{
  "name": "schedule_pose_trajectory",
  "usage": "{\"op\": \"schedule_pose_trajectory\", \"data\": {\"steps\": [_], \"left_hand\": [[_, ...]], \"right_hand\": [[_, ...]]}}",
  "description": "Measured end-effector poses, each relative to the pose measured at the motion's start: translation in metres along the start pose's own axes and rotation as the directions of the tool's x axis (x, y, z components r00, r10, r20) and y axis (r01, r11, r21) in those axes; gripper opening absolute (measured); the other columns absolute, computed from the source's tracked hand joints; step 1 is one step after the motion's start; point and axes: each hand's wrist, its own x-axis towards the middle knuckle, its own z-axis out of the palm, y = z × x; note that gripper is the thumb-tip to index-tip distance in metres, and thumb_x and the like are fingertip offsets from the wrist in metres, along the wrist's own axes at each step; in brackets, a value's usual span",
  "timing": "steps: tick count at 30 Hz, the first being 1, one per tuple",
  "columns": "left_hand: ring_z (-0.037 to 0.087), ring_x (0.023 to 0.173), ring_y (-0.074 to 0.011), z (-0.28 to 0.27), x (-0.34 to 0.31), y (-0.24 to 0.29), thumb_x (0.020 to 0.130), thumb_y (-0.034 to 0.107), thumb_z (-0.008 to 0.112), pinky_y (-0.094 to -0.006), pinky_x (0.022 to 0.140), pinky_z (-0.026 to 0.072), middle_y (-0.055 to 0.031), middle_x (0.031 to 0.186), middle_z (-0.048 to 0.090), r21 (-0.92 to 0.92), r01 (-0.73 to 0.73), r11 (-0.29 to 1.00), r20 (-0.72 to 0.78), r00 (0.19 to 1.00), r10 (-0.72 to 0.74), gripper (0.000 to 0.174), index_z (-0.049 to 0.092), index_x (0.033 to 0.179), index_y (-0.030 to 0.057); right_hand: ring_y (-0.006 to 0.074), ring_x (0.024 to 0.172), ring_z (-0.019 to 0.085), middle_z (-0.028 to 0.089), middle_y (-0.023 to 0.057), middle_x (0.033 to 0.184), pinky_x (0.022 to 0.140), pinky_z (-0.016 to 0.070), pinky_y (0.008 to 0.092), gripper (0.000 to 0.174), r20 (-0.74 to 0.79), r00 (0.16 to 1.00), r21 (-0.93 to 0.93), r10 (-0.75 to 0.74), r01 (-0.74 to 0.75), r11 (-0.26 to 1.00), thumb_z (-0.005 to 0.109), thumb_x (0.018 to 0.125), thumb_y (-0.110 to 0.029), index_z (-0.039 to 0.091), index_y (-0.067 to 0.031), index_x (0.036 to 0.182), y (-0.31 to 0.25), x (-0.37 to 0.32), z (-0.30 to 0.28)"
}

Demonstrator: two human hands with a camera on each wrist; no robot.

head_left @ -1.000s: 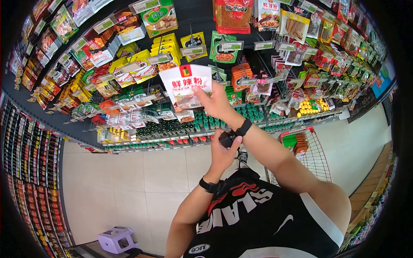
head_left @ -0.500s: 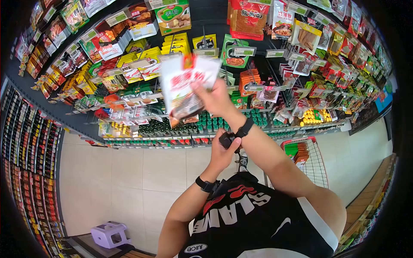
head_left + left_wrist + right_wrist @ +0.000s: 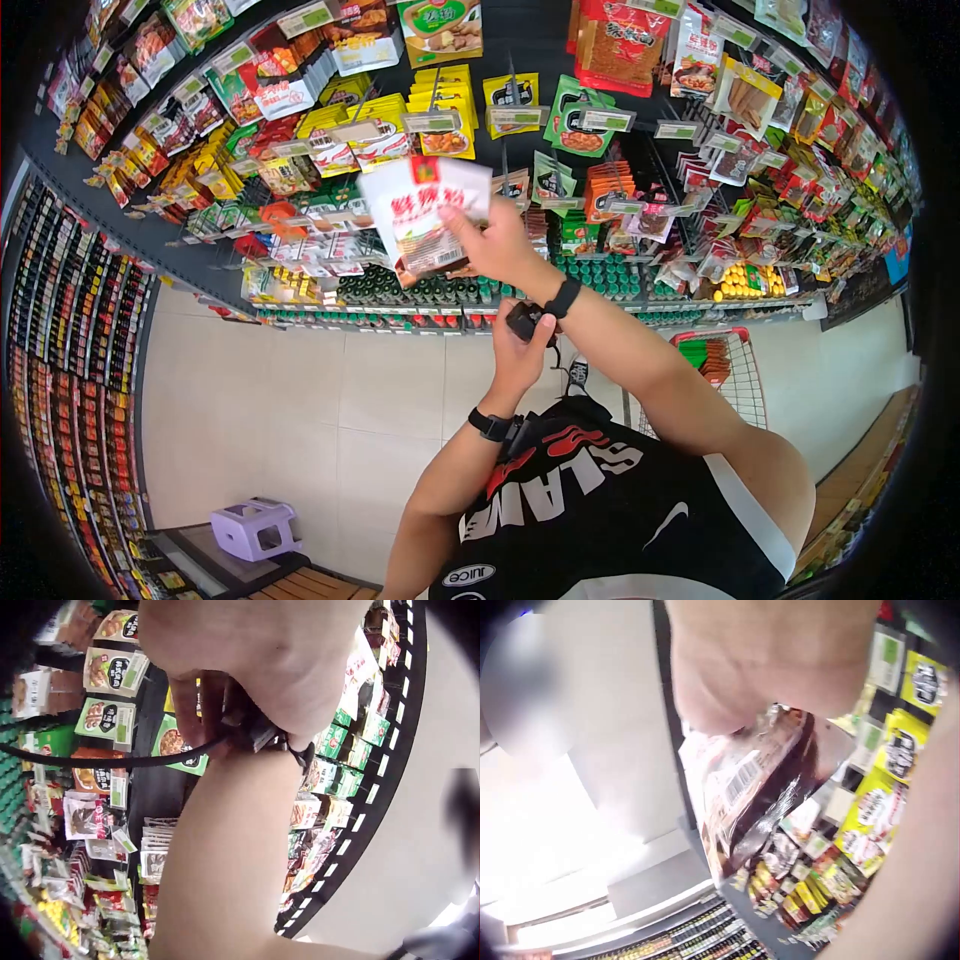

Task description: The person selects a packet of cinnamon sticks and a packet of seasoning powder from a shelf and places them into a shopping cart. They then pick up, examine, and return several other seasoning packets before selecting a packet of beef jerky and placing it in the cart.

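Observation:
My right hand holds up a white packet of chilli powder in front of the hanging shelves, thumb across its printed front. In the right wrist view the packet's lower part, with a barcode and dark shiny film, hangs below the hand. My left hand grips a small black camera at the right wrist, just below the black strap. In the left wrist view, the left hand lies over the right forearm, and a black cable runs from the device.
Hooks of seasoning packets and price tags fill the rack ahead, above rows of green-capped bottles. A shopping cart with packets stands at the right. A purple stool is at the lower left, near bottle shelves.
The packet has tilted and swung in the right hand, dipping a little lower by now. The left hand keeps its grip at the right wrist. The head view has shifted slightly, moving the shelves rightward.

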Motion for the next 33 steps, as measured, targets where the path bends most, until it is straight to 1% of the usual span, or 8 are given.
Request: {"op": "schedule_pose_trajectory", "data": {"steps": [7,14,22,26,28,30,32,33], "left_hand": [[0.059,0.083,-0.0088,-0.002,-0.008,-0.004,0.092,0.016,0.076,-0.0256,0.073,0.0514,-0.0041,0.096,0.061,-0.025,-0.025,0.999,0.087,0.996,0.027,0.035,0.048,0.110,0.0047],[0.060,0.088,-0.0089,0.014,-0.018,0.012,0.089,0.017,0.079,-0.0265,0.074,0.0525,-0.0073,0.102,0.062,0.158,0.150,0.976,0.118,0.979,-0.169,0.043,0.045,0.113,0.0045],[0.055,0.114,-0.0125,-0.027,0.001,0.031,0.092,0.009,0.072,-0.0281,0.088,0.0512,-0.0111,0.129,0.052,-0.007,-0.075,0.997,-0.133,0.988,0.074,0.052,0.040,0.133,0.0025],[0.058,0.106,-0.0098,-0.025,0.010,0.064,0.096,0.008,0.067,-0.0254,0.085,0.0502,-0.0088,0.117,0.062,0.228,0.061,0.972,-0.137,0.990,-0.030,0.031,0.053,0.122,-0.0035],[0.058,0.106,-0.0086,-0.013,0.008,0.065,0.097,0.006,0.066,-0.0258,0.085,0.0502,-0.0090,0.114,0.064,0.340,0.151,0.928,-0.149,0.983,-0.106,0.022,0.058,0.113,-0.0044],[0.060,0.110,-0.0142,0.003,0.009,0.056,0.096,0.006,0.065,-0.0291,0.089,0.0503,-0.0136,0.117,0.064,0.391,0.053,0.919,-0.181,0.983,0.020,0.019,0.059,0.110,-0.0056],[0.061,0.114,-0.0215,0.011,0.015,0.046,0.096,0.005,0.063,-0.0327,0.092,0.0499,-0.0184,0.121,0.064,0.521,-0.121,0.845,-0.137,0.965,0.223,0.019,0.058,0.110,-0.0067],[0.062,0.116,-0.0260,0.010,0.022,0.034,0.096,0.005,0.061,-0.0347,0.094,0.0496,-0.0209,0.122,0.064,0.608,-0.245,0.756,-0.065,0.933,0.355,0.021,0.057,0.112,-0.0073]], "right_hand": [[0.0108,0.092,0.067,0.074,0.0075,0.107,0.080,0.0533,0.0280,0.025,-0.106,0.958,0.565,0.265,-0.161,0.809,0.067,0.100,-0.018,0.067,0.0029,0.114,-0.009,0.002,-0.001],[0.0109,0.095,0.067,0.074,0.0076,0.107,0.083,0.0532,0.0291,0.026,-0.195,0.976,0.227,0.099,-0.053,0.972,0.067,0.100,-0.018,0.067,0.0028,0.115,-0.007,-0.002,-0.022],[0.0093,0.092,0.066,0.074,0.0062,0.103,0.079,0.0548,0.0290,0.024,0.016,0.925,0.253,0.380,-0.372,0.893,0.066,0.099,-0.015,0.067,0.0036,0.114,-0.021,-0.025,-0.064],[0.0094,0.094,0.065,0.072,0.0075,0.106,0.079,0.0554,0.0293,0.030,0.054,0.940,0.265,0.338,-0.340,0.903,0.067,0.098,-0.017,0.062,0.0038,0.120,-0.006,-0.057,-0.071],[0.0130,0.112,0.059,0.064,0.0092,0.122,0.095,0.0504,0.0322,0.044,-0.061,0.933,0.143,0.355,-0.344,0.928,0.072,0.094,-0.012,0.051,0.0009,0.131,0.006,-0.069,-0.074],[0.0226,0.112,0.056,0.054,0.0137,0.127,0.091,0.0506,0.0363,0.072,-0.240,0.941,-0.132,0.239,-0.276,0.952,0.082,0.083,-0.015,0.037,-0.0017,0.137,0.013,-0.081,-0.079],[0.0258,0.108,0.056,0.052,0.0151,0.127,0.087,0.0509,0.0379,0.070,-0.325,0.939,-0.336,0.111,-0.224,0.915,0.084,0.080,-0.017,0.041,-0.0022,0.134,0.003,-0.090,-0.086],[0.0291,0.111,0.055,0.050,0.0184,0.129,0.091,0.0494,0.0387,0.072,-0.180,0.975,-0.303,0.129,-0.180,0.936,0.083,0.081,-0.021,0.042,-0.0004,0.135,-0.004,-0.096,-0.091]]}}
